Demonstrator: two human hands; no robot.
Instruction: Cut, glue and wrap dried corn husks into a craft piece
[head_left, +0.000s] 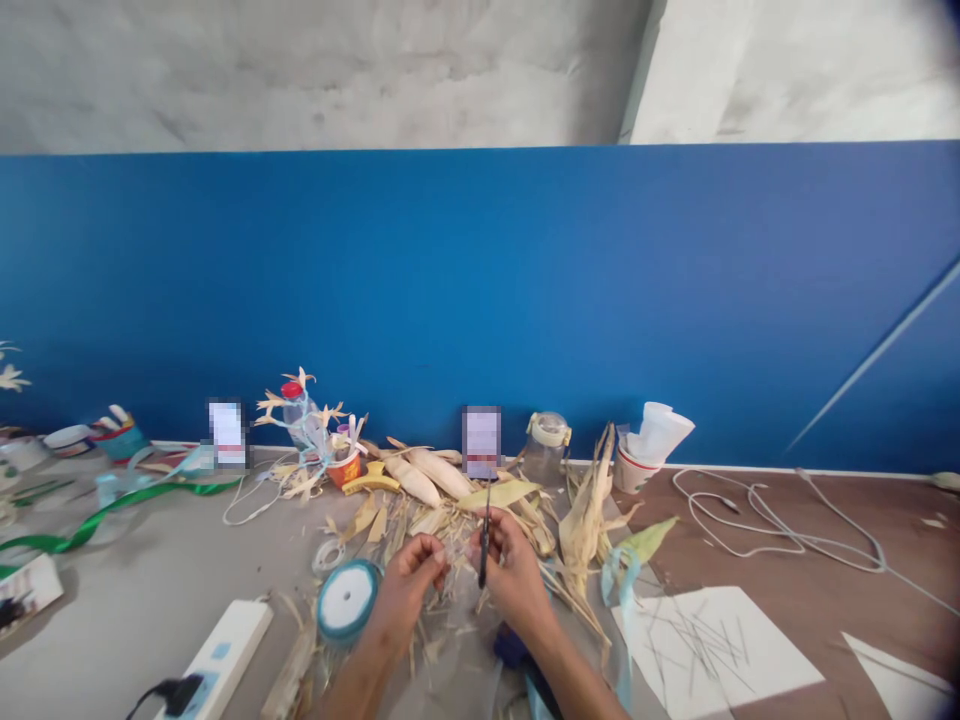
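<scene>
Tool (484, 548), slim and dark, sits gripped in the right hand (515, 568), best angled away from the left hand (406, 582), fingertips pinched, contents indiscernible.

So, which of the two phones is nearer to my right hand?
The right phone, beyond your right hand; the other phone stands farther left, past the bottle.

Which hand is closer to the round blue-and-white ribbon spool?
The left. The left hand is just beside the ribbon spool; the right hand, with a thin dark tool, is farther off, on the left hand's other side.
</scene>
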